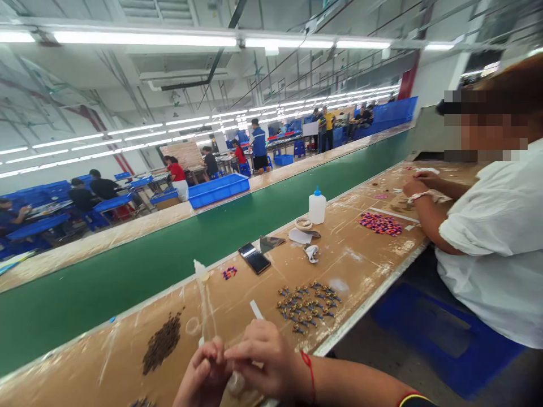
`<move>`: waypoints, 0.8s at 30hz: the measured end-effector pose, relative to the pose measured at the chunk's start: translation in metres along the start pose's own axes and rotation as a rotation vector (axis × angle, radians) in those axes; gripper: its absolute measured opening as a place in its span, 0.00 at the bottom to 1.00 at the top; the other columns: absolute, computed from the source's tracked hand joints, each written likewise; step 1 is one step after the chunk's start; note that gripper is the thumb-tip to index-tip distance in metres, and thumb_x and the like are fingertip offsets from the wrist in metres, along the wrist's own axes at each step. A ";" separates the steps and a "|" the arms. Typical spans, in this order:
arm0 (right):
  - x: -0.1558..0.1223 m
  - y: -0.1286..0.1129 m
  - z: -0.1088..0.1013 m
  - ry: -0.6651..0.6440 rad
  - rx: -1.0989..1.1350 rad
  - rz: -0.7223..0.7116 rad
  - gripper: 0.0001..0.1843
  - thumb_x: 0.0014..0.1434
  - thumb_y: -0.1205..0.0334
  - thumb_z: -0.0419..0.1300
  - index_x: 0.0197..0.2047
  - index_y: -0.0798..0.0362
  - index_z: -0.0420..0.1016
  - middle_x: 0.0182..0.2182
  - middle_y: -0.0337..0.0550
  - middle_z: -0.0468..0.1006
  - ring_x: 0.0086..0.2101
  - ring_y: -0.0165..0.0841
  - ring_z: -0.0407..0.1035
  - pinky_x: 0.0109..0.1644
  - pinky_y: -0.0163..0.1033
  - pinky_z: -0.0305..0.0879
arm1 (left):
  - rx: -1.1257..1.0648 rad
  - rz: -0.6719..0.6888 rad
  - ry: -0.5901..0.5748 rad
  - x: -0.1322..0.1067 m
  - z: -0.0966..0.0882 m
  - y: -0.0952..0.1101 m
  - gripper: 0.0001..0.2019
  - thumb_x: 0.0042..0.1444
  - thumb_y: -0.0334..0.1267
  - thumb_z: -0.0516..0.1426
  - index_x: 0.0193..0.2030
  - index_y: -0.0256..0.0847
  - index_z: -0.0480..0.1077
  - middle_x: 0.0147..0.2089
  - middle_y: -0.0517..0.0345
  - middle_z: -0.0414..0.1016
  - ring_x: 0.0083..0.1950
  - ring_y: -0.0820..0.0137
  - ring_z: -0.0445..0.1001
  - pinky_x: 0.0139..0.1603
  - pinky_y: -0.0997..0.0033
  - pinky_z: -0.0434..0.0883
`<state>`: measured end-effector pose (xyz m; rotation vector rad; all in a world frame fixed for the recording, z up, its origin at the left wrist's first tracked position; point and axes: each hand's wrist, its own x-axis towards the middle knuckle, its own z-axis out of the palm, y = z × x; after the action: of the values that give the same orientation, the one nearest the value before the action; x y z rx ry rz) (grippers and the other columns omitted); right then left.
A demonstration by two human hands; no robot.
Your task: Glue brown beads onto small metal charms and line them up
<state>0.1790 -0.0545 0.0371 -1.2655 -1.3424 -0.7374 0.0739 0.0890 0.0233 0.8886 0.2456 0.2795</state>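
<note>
My left hand [205, 370] is at the bottom of the view, its thumb and fingers pinched together. Against its fingertips rests my right hand [269, 357], also closed, with a red cord around the wrist. Whatever lies between the fingertips is too small and covered to make out. Just beyond my hands, a white strip [256, 309] lies on the brown worktop. To the left is a pile of small dark brown pieces [162, 342]. Rows of small gold-and-blue figure-like pieces [307, 305] lie to the right.
A green conveyor belt [144, 257] runs behind the worktop. Near its edge are a phone [254, 258], a white squeeze bottle [317, 207] with a blue cap, and a tape roll [303, 223]. A co-worker in white [492, 243] sits right, beside a colourful pile [380, 224].
</note>
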 end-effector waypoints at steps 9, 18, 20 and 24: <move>-0.007 -0.008 -0.017 -0.167 0.248 0.137 0.13 0.66 0.75 0.58 0.49 0.52 0.77 0.29 0.40 0.77 0.29 0.30 0.70 0.34 0.36 0.65 | 0.041 0.239 -0.160 -0.004 0.034 0.038 0.16 0.41 0.46 0.75 0.26 0.41 0.76 0.25 0.64 0.59 0.24 0.78 0.51 0.26 0.73 0.52; -0.004 -0.009 -0.019 -0.183 0.208 0.118 0.11 0.66 0.74 0.59 0.46 0.52 0.77 0.26 0.38 0.76 0.26 0.29 0.67 0.31 0.36 0.64 | 0.038 0.245 -0.189 -0.010 0.037 0.036 0.16 0.39 0.46 0.75 0.24 0.41 0.75 0.25 0.63 0.63 0.24 0.77 0.55 0.26 0.71 0.53; -0.003 -0.009 -0.018 -0.188 0.199 0.115 0.10 0.66 0.74 0.59 0.46 0.52 0.77 0.27 0.38 0.76 0.26 0.29 0.68 0.31 0.36 0.65 | 0.032 0.227 -0.179 -0.009 0.036 0.037 0.18 0.38 0.46 0.75 0.24 0.41 0.73 0.25 0.63 0.63 0.24 0.77 0.56 0.26 0.71 0.54; 0.000 -0.014 -0.017 -0.178 0.249 0.108 0.10 0.68 0.71 0.58 0.47 0.50 0.77 0.28 0.40 0.77 0.28 0.30 0.71 0.31 0.36 0.68 | 0.059 0.221 -0.087 -0.018 0.040 0.037 0.21 0.35 0.47 0.76 0.23 0.39 0.70 0.26 0.63 0.64 0.25 0.78 0.57 0.28 0.71 0.56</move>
<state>0.1705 -0.0740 0.0443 -1.2131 -1.4469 -0.3754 0.0652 0.0761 0.0784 0.9856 0.0753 0.4392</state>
